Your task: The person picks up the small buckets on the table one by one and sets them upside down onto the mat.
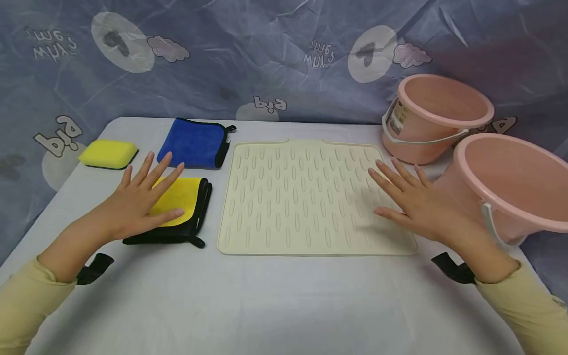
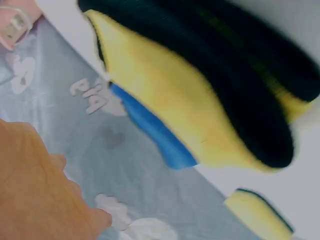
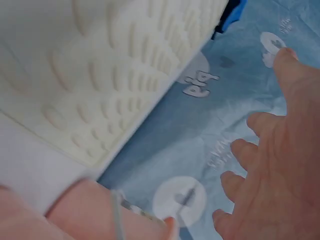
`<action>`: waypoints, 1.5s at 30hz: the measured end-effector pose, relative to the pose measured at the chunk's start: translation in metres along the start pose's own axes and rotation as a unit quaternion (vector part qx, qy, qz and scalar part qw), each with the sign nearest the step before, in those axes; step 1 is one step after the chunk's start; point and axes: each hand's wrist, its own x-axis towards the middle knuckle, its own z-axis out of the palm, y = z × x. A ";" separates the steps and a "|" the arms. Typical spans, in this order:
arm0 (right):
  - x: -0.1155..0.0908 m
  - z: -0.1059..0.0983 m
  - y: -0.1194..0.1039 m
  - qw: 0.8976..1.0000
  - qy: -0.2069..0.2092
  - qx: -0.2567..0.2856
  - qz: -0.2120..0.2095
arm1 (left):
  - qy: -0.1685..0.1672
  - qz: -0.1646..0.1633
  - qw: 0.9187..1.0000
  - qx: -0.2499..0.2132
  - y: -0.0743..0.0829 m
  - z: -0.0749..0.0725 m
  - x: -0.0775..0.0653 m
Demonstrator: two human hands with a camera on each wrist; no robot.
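Note:
My left hand [image 1: 137,199] is spread over the yellow folded cloth [image 1: 182,197] with black edging, fingers straight, holding nothing. Behind that cloth lies a folded blue cloth [image 1: 193,143], also edged in black. A yellow sponge [image 1: 109,154] with a dark underside sits at the far left. In the middle of the table lies a cream ribbed mat [image 1: 301,197]. My right hand [image 1: 419,204], fingers spread and grasping nothing, hovers over the mat's right side, beside the pink buckets. The left wrist view shows the yellow cloth [image 2: 160,85] close up; the right wrist view shows the mat [image 3: 100,75].
At the right edge a pink bucket [image 1: 470,172] stands in front of another pink bucket [image 1: 423,133] with a label and a white handle. A white cover [image 1: 284,305] lies over the table. Behind it hangs a blue-grey printed sheet [image 1: 222,59].

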 end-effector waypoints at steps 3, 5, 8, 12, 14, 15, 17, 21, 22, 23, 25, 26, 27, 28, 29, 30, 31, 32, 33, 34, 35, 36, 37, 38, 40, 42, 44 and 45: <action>-0.004 -0.018 -0.002 1.000 0.005 -0.016 0.001 | 0.010 0.011 1.000 -0.002 0.004 -0.014 0.001; -0.007 -0.032 -0.003 1.000 0.006 -0.025 0.012 | 0.020 0.018 1.000 -0.007 0.007 -0.025 0.001; -0.015 -0.052 -0.004 0.999 0.008 -0.026 0.037 | 0.040 0.033 0.998 -0.027 0.011 -0.041 0.000; -0.030 -0.071 0.000 0.997 0.009 -0.021 0.075 | 0.068 0.050 0.993 -0.079 0.015 -0.058 -0.004; -0.038 -0.076 0.003 0.995 0.013 -0.019 0.094 | 0.081 0.055 0.989 -0.114 0.016 -0.063 -0.007; -0.041 -0.078 0.005 0.994 0.014 -0.017 0.103 | 0.085 0.055 0.986 -0.134 0.016 -0.064 -0.008; -0.049 -0.081 0.010 0.992 0.022 -0.009 0.122 | 0.095 0.051 0.979 -0.176 0.017 -0.065 -0.011; -0.062 -0.082 0.021 0.989 0.045 0.031 0.141 | 0.126 0.036 0.954 -0.271 0.021 -0.054 -0.013; -0.065 -0.081 0.024 0.986 0.045 0.046 0.151 | 0.139 0.038 0.944 -0.297 0.023 -0.049 -0.013; -0.069 -0.080 0.026 0.983 0.040 0.061 0.166 | 0.150 0.044 0.933 -0.325 0.024 -0.043 -0.013; -0.074 -0.076 0.030 0.977 0.031 0.086 0.195 | 0.165 0.060 0.906 -0.384 0.030 -0.031 -0.011; -0.076 -0.073 0.032 0.974 0.029 0.096 0.206 | 0.169 0.072 0.892 -0.413 0.033 -0.025 -0.010; -0.078 -0.071 0.034 0.970 0.026 0.105 0.217 | 0.169 0.081 0.879 -0.439 0.037 -0.019 -0.009; -0.080 -0.068 0.037 0.968 0.029 0.112 0.223 | 0.162 0.086 0.867 -0.464 0.041 -0.015 -0.007; -0.082 -0.065 0.039 0.966 0.035 0.121 0.224 | 0.155 0.091 0.856 -0.484 0.045 -0.010 -0.006; -0.083 -0.063 0.041 0.965 0.043 0.126 0.224 | 0.146 0.094 0.847 -0.502 0.050 -0.006 -0.004; -0.084 -0.060 0.043 0.965 0.051 0.126 0.223 | 0.136 0.098 0.839 -0.517 0.054 -0.002 -0.002; -0.086 -0.057 0.045 0.967 0.069 0.126 0.212 | 0.126 0.101 0.833 -0.528 0.057 0.002 0.000; -0.087 -0.054 0.047 0.967 0.082 0.128 0.205 | 0.117 0.101 0.830 -0.536 0.061 0.006 0.002; -0.088 -0.051 0.049 0.967 0.093 0.131 0.199 | 0.108 0.102 0.825 -0.546 0.064 0.010 0.004; -0.089 -0.048 0.050 0.968 0.101 0.134 0.188 | 0.098 0.102 0.821 -0.554 0.067 0.014 0.006; -0.090 -0.046 0.052 0.970 0.110 0.129 0.176 | 0.090 0.100 0.817 -0.560 0.069 0.018 0.008; -0.090 -0.043 0.055 0.972 0.122 0.126 0.156 | 0.083 0.096 0.816 -0.564 0.071 0.022 0.010; -0.091 -0.041 0.057 0.974 0.130 0.130 0.136 | 0.077 0.091 0.817 -0.565 0.073 0.026 0.012; -0.092 -0.038 0.061 0.975 0.131 0.142 0.111 | 0.067 0.092 0.816 -0.567 0.077 0.035 0.016; -0.092 -0.036 0.064 0.977 0.138 0.143 0.076 | 0.053 0.090 0.822 -0.560 0.081 0.044 0.019; -0.092 -0.035 0.065 0.978 0.140 0.149 0.050 | 0.034 0.089 0.830 -0.549 0.084 0.052 0.022; -0.092 -0.034 0.066 0.978 0.141 0.148 0.038 | 0.023 0.086 0.836 -0.542 0.087 0.056 0.023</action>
